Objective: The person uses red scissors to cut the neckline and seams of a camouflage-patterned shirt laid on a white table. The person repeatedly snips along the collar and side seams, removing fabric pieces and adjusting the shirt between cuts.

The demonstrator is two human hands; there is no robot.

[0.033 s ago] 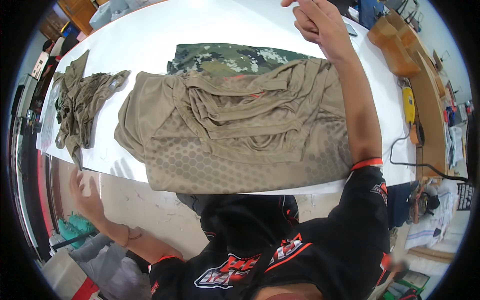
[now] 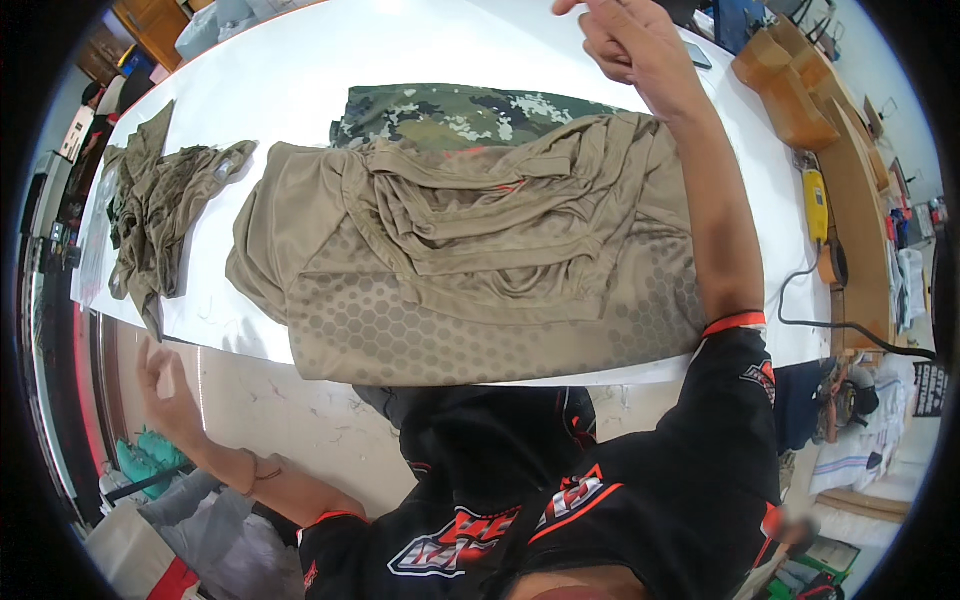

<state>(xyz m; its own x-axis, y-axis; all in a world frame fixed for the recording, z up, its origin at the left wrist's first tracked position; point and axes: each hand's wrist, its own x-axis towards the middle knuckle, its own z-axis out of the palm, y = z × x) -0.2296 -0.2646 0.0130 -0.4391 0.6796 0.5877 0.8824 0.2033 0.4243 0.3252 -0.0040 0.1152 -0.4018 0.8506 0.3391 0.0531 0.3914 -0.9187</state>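
Note:
A tan shirt (image 2: 480, 345) with a darker hexagon pattern is spread on the white table before me, its upper fabric bunched in folds. From under its far side shows a green camouflage cloth (image 2: 450, 115). My right hand (image 2: 635, 50) is raised at the far edge of the view, beyond the cloths. Its index finger points left and the others are curled; I see nothing in it. My left hand (image 2: 172, 400) hovers off the near left table edge, fingers curved, with a gap to the thumb. Close above it lies a crumpled tan garment (image 2: 165, 215), apparently not held.
On the right of the white table (image 2: 290, 70) lie a yellow-handled tool (image 2: 816, 205) with a black cord (image 2: 850, 328) and a phone (image 2: 698, 56). Brown wooden holders (image 2: 785, 85) line that side. Grey plastic bags (image 2: 225, 540) sit at lower left.
My left hand's fingers and thumb have drawn a little closer together. My right hand has shifted slightly toward the top left. The cloths look the same.

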